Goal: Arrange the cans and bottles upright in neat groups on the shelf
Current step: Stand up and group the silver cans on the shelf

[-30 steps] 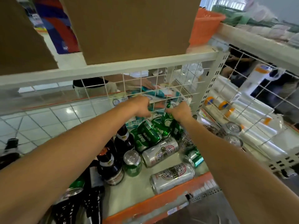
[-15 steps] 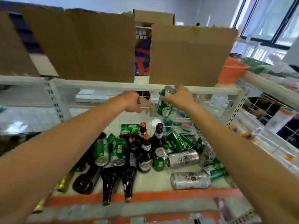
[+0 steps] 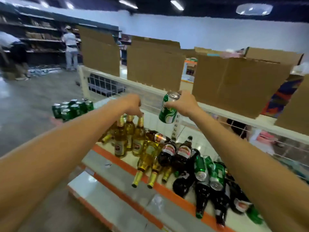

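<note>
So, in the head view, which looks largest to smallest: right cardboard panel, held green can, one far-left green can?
1. right cardboard panel
2. held green can, in the right hand
3. far-left green can; it stands farther off, so true sizes may match.

Ahead of you, three tall sheets of plain brown cardboard stand side by side: the left cardboard sheet (image 3: 100, 51), the middle cardboard sheet (image 3: 153, 62) and the wider, creased right cardboard sheet (image 3: 234, 81). In the gap between the middle and right ones you can see an orange-and-white display panel (image 3: 189, 71). A blurred blue, red and orange patterned surface (image 3: 280, 96) shows near the right edge. To your left, the glossy grey floor (image 3: 33, 97) runs back to dark wall racking (image 3: 41, 34), where a person in a white top (image 3: 71, 47) stands facing it. A second person (image 3: 11, 54) bends over at the left edge. Overhead, white strip lights (image 3: 177, 5) and a round ceiling dome (image 3: 254, 9) sit on a dark ceiling.
</note>
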